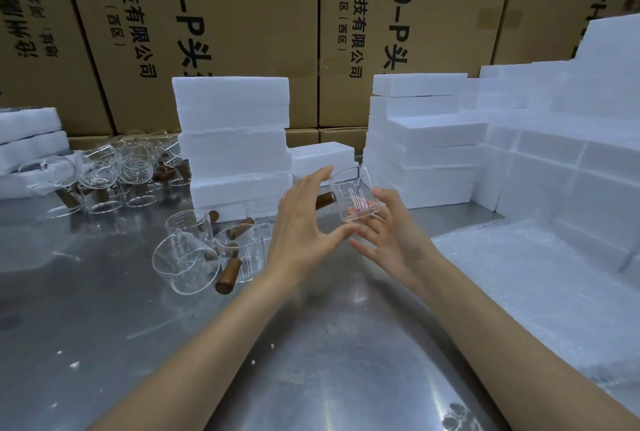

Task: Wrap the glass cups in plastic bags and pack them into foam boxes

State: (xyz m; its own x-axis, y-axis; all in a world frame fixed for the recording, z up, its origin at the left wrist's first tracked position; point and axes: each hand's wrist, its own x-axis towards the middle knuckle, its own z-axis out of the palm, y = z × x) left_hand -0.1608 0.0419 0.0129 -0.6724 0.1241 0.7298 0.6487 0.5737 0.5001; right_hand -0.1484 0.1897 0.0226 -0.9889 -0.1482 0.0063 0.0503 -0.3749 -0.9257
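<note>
A clear glass cup (354, 194) with a brown wooden handle (325, 200) is held above the steel table (104, 309) at mid-frame. My right hand (391, 233) supports it from below and the right. My left hand (304, 222) has its fingers spread around the cup's left side, thumb under its base. More glass cups with wooden handles (204, 254) lie on their sides left of my hands. A pile of clear bubble-wrap bags (512, 271) lies at the right. Stacks of white foam boxes (235, 146) stand behind.
A further cluster of glass cups (114, 174) stands at the back left next to foam pieces (31, 139). Foam box stacks (426, 139) and a foam wall (571, 139) fill the right. Tall cardboard cartons (221, 32) close off the back.
</note>
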